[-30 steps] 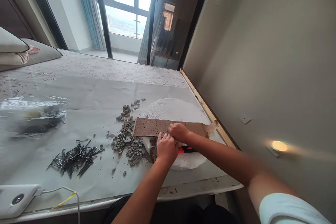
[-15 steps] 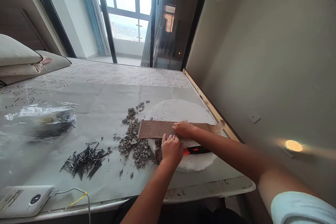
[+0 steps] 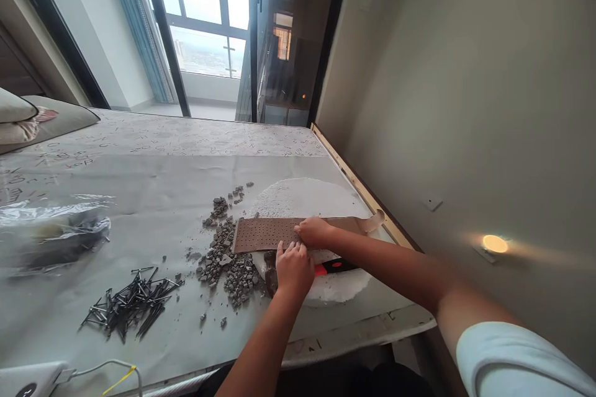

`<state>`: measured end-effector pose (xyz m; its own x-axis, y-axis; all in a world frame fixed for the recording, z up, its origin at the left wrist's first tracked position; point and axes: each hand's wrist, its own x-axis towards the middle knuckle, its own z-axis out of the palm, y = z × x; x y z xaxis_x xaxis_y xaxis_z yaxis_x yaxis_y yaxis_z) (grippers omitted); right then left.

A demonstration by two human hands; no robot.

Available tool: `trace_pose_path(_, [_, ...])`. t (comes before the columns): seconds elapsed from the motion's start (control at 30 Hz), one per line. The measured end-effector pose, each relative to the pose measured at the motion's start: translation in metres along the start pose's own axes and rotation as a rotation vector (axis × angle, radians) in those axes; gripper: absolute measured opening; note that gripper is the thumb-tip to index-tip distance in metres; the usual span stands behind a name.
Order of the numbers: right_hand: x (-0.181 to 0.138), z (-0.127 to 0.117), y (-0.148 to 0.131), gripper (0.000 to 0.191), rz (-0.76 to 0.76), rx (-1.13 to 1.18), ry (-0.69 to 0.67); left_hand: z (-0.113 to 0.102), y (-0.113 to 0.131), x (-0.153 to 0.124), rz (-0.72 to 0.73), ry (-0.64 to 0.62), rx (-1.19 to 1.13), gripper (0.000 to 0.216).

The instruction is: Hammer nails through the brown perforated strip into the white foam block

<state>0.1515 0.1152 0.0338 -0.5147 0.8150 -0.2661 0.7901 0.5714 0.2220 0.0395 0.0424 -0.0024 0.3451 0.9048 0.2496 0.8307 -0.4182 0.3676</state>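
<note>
A brown perforated strip (image 3: 265,236) lies across a white round foam-like board (image 3: 321,195), its right end curling up. My left hand (image 3: 295,268) rests at the strip's near edge, fingers stretched out and slightly apart. Just beyond it, my right hand (image 3: 314,232) is closed on top of the strip, fingertips pressed together; whatever they pinch is too small to make out. Under and beside my left hand lies a hammer (image 3: 342,265) with a black and red handle, its dark head partly hidden.
Grey stone rubble (image 3: 237,282) lies left of the board. Farther left are a pile of dark nails (image 3: 130,301) and a clear plastic bag (image 3: 56,232) with dark contents. A white power bank (image 3: 32,378) with a cable sits at the near left. A wooden rail (image 3: 354,183) borders the wall.
The view has swung slightly to the right, so everything sits farther left in the picture. Both hands keep nearly the same place on the strip.
</note>
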Motion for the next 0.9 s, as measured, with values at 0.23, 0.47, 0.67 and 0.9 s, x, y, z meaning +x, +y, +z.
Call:
trace_pose_path(0.23, [0.002, 0.001, 0.001, 0.019, -0.078, 0.000, 0.044, -0.001, 0.001, 0.001, 0.008, 0.023, 0.015, 0.025])
trace_pose_path(0.47, [-0.001, -0.006, 0.002, 0.021, 0.021, 0.020, 0.034, -0.002, 0.001, 0.003, 0.034, 0.037, 0.022, 0.028])
trace_pose_path(0.67, [0.000, -0.008, 0.005, 0.020, 0.002, 0.049, 0.025, -0.002, 0.000, 0.005, 0.041, 0.040, 0.030, 0.027])
trace_pose_path(0.9, [0.001, -0.011, 0.005, 0.017, 0.037, 0.050, 0.012, -0.004, 0.001, 0.005, 0.034, 0.037, 0.031, 0.026])
